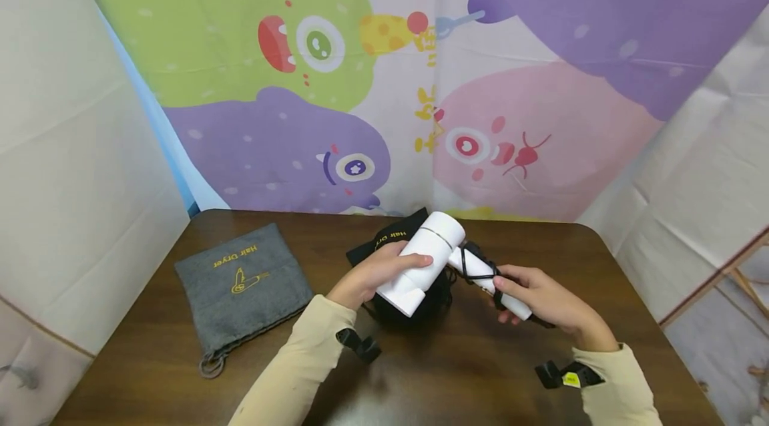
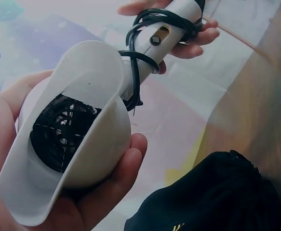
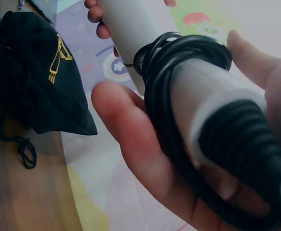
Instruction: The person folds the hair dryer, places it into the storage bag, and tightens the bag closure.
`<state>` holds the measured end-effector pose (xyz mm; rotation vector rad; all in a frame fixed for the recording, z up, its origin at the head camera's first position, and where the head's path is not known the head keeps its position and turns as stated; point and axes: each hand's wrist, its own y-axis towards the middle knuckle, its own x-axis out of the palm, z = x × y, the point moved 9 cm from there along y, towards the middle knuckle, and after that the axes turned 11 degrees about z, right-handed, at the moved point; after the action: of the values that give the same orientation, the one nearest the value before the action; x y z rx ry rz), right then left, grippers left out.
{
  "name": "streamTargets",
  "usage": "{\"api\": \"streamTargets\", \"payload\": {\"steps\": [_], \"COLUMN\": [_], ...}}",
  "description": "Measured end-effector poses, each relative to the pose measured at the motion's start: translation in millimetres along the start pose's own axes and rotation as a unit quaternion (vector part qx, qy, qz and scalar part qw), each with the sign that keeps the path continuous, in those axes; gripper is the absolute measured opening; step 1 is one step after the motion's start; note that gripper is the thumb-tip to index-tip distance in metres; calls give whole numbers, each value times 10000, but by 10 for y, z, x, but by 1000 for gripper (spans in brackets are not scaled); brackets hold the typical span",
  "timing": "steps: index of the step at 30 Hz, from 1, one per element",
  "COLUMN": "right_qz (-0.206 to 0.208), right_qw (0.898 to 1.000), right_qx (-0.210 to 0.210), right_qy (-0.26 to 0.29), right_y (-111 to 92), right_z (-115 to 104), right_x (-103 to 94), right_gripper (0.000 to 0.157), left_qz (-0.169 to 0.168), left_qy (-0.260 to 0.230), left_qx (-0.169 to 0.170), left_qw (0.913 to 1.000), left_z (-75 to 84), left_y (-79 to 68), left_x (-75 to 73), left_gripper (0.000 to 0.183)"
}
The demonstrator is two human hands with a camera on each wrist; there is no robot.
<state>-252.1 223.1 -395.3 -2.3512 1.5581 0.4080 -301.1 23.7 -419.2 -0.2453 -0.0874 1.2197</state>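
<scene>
A white hair dryer [image 1: 437,236] is held above the table in both hands. My left hand [image 1: 375,272] grips its barrel, thumb across the top. In the left wrist view, a flared white nozzle [image 2: 99,147] surrounds a dark inner grille [image 2: 63,127]. The handle slants down to the right, where my right hand [image 1: 553,299] holds it with the fingers curled around. Black power cord [image 3: 162,91] is wound about that handle and leaves its ribbed end [image 3: 239,139]. Behind and below the dryer is a black drawstring pouch [image 1: 387,234] with yellow lettering, partly hidden.
A grey drawstring pouch [image 1: 270,286] printed "Hair Dryer" lies flat on the left of the brown wooden table [image 1: 480,372]. A cloth backdrop [image 1: 402,172] with cartoon figures hangs behind the far edge, and pale sheets [image 1: 715,165] flank both sides.
</scene>
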Motion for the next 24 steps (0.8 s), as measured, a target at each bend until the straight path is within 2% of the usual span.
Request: {"api": "streamTargets", "payload": {"steps": [4,10,17,20,24], "right_qz": [-13,576,1057,1281,1705], "right_qw": [10000,9979,9936,9912,9851], "right_qx": [-87,-214,-365,-289,60], "right_qy": [-46,-205,-151,-140,-193], "right_y": [-1,-14,-35,-42,-35], "right_z": [-22,-53,-108,-95,-37], "right_x": [40,72,97,96,88], "right_gripper": [40,39,38,39,39], "left_qz": [108,391,632,757,961], "left_qy": [-15,111,115,14,-8], "left_qx": [75,230,375,387,320], "left_qw": [9999,9989,9972,9964,9949], "left_z": [-6,-4,12,-10,-71], "left_y": [-34,-124,-216,-246,-274], "left_x": [-38,-102,-155,-150,-148], "left_gripper": [50,50,53,54,58]}}
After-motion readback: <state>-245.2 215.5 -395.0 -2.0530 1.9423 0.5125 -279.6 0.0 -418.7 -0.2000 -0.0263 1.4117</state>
